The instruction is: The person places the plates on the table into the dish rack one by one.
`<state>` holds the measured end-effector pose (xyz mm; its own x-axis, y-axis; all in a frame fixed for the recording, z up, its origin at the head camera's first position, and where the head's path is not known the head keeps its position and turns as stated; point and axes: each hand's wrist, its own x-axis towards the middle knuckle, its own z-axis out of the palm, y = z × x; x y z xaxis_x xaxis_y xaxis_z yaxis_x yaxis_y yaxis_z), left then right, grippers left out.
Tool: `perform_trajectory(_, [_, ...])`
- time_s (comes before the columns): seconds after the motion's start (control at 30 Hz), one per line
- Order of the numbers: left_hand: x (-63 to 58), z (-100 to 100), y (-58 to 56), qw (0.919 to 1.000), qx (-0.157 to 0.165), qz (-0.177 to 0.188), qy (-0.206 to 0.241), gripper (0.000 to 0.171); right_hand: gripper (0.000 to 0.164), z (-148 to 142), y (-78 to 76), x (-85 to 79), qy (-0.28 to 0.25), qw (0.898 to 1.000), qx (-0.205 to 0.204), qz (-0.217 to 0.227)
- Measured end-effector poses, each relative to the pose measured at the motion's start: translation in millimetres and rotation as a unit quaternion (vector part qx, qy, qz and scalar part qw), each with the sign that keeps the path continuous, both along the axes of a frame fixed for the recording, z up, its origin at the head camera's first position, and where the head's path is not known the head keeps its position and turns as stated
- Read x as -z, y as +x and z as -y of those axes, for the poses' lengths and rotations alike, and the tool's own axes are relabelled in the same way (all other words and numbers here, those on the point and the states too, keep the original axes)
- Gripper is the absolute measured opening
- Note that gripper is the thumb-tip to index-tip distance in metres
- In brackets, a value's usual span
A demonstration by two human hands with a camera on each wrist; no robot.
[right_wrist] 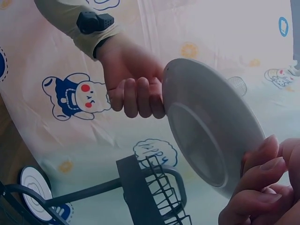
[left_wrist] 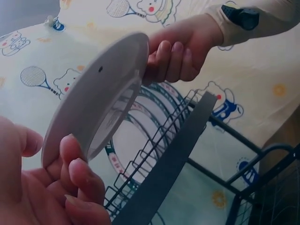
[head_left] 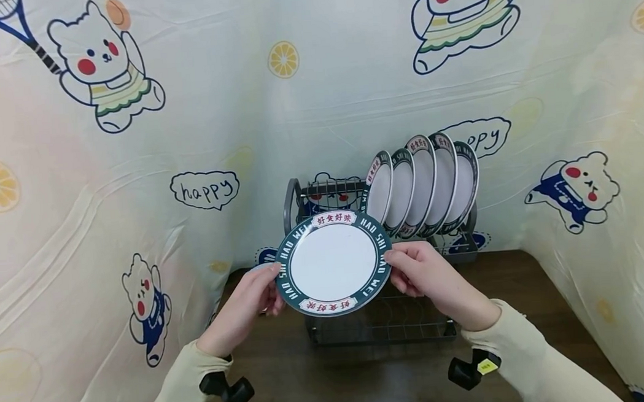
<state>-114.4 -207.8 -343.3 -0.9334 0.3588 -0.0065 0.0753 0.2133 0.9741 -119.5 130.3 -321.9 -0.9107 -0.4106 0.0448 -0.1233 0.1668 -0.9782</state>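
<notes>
A white plate (head_left: 334, 265) with a dark green lettered rim is held up level with the rack's front. My left hand (head_left: 253, 294) pinches its left edge, thumb on top and fingers beneath. On the opposite edge, my right hand (head_left: 428, 274) grips the rim the same way. Both wrist views show the pale underside of this plate (left_wrist: 89, 93), with both hands at its edges. Behind it stands a dark dish rack (head_left: 291, 206), whose upper tier carries several matching plates (head_left: 423, 182) upright in a row on the right.
The rack's lower wire tier (head_left: 382, 335) sits on a brown wooden table (head_left: 333, 385). Printed cloth (head_left: 228, 108) hangs behind and along both sides. Another round plate (right_wrist: 35, 193) shows beyond the rack in the right wrist view.
</notes>
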Motion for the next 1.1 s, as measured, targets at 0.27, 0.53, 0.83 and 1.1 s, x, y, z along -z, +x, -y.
perform_trajectory(0.27, [2.1, 0.8, -18.8, 0.9978, -0.06, -0.006, -0.026, 0.049, 0.033, -6.2, -1.2, -8.3, 0.005, 1.0, 0.016, 0.001])
perform_trajectory(0.53, [4.9, 2.1, -42.0, 0.9848, -0.117, -0.104, -0.076, 0.036, 0.035, -16.4, -9.3, -24.7, 0.008, 0.999, 0.032, -0.016])
perform_trajectory(0.83, [5.3, 2.8, -61.4, 0.962, -0.15, -0.154, -0.168, 0.031, 0.036, -29.2, -25.7, -45.5, 0.023, 0.997, 0.06, -0.031])
perform_trajectory(1.1, [5.8, -5.3, -73.1, 0.9514, -0.159, -0.171, -0.201, 0.035, 0.04, -38.8, -35.2, -67.0, 0.025, 0.995, 0.083, -0.044])
